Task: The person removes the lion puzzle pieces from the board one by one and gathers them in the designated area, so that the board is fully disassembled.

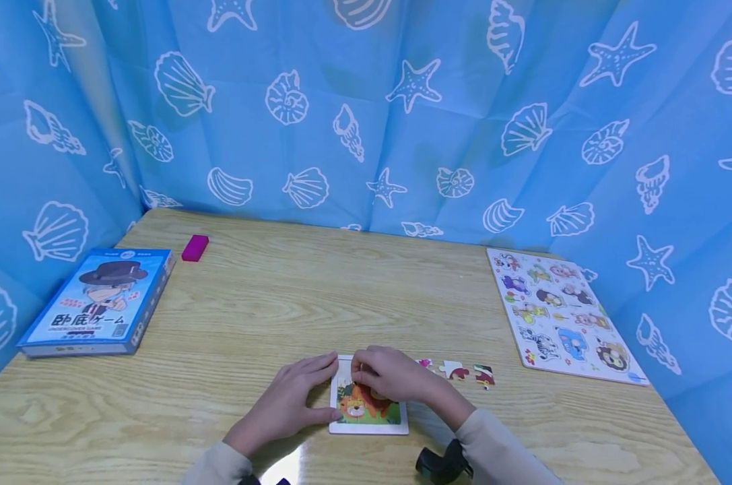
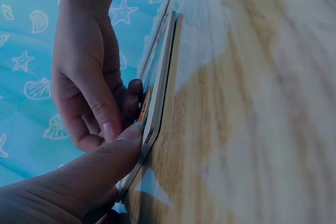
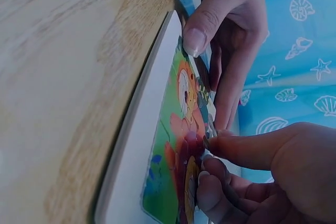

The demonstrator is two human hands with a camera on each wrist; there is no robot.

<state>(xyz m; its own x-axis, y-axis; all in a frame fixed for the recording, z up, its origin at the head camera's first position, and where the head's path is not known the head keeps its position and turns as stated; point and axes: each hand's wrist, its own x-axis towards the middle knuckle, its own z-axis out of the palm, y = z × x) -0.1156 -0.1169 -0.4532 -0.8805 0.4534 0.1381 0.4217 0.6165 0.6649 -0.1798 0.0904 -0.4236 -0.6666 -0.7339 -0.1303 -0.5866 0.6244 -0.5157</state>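
A small white-rimmed jigsaw board (image 1: pixel 368 429) with a lion picture on green lies flat on the table. My left hand (image 1: pixel 289 401) rests along its left side with fingers fairly straight. The left thumb (image 3: pixel 195 40) presses on the board's near left corner. Over the picture, my right hand (image 1: pixel 396 377) pinches a jigsaw piece (image 3: pixel 206 142) between thumb and fingertips, close to the board's surface. Most of that piece is hidden by the fingers. In the left wrist view the right hand (image 2: pixel 86 72) bends down over the board.
Several loose jigsaw pieces (image 1: pixel 454 370) lie right of the board. A white animal puzzle board (image 1: pixel 559 313) lies at the far right. At the left are a blue game box (image 1: pixel 99 303) and a magenta block (image 1: pixel 195 248). A blue shell-patterned curtain (image 1: pixel 366 121) surrounds the wooden table (image 1: pixel 317 289).
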